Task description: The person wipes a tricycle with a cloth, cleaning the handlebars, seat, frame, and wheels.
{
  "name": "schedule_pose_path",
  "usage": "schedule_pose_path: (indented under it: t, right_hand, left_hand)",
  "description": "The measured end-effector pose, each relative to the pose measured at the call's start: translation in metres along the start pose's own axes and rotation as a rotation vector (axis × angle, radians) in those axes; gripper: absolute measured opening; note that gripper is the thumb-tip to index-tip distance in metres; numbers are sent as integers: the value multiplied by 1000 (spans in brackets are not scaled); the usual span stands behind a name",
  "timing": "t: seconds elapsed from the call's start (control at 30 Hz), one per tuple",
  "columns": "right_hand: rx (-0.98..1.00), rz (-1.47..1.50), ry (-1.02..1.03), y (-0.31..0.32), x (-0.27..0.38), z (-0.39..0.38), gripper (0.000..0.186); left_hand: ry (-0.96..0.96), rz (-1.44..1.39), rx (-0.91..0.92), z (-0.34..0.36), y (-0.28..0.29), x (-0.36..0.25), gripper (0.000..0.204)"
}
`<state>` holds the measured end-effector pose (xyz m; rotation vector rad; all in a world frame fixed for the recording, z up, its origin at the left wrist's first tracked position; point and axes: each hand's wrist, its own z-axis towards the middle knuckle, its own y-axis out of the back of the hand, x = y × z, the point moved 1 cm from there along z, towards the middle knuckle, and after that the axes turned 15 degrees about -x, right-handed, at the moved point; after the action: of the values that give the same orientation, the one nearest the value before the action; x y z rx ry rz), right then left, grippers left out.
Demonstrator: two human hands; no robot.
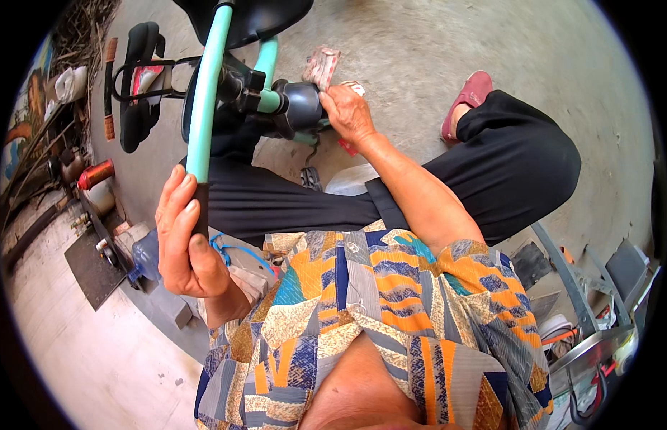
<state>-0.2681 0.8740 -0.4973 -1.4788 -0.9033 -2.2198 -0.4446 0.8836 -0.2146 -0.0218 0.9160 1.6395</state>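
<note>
A mint-green tubular frame [211, 93] with black fittings stands before me, its long tube running down toward my left side. Around the dark lower end of that tube, my left hand [186, 247] is closed, fingers along its outer side. My right hand [348, 115] is closed against a rounded dark grey housing [303, 107] on the frame. A crumpled pink-and-white patterned cloth [321, 67] sticks out past its fingers. The fingertips there are partly hidden.
A black seat-like part [258, 18] is at the top, with a black padded piece [138, 86] farther left. Blue cord [237, 251] lies by my left forearm. Left are a red cylinder [95, 174] and a clear bluish bottle [145, 254]; a metal frame [570, 279] stands right.
</note>
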Motion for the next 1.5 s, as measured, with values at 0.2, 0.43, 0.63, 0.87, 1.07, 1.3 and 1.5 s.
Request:
schedule_pose_path:
  t: [0.2, 0.43, 0.63, 0.87, 1.07, 1.3, 1.5]
  right_hand:
    - [74, -65, 234, 16, -19, -18, 35]
    - [230, -255, -171, 26, -48, -27, 22]
    - [236, -320, -407, 18, -59, -34, 25]
    - [188, -273, -638, -1, -72, -73, 14]
    - [209, -243, -830, -10, -72, -67, 17]
    - [235, -394, -744, -7, -42, -53, 21]
    - [218, -343, -420, -4, -22, -35, 22]
  left_hand:
    - [-47, -12, 11, -2, 2, 0, 34]
    - [-61, -20, -21, -6, 6, 2, 35]
    - [-7, 47, -63, -14, 19, -5, 36]
    - [239, 86, -64, -26, 50, -28, 41]
    - [297, 227, -103, -27, 57, -28, 41]
    - [332, 160, -134, -26, 52, -22, 41]
    - [314, 107, -104, -30, 48, -14, 39]
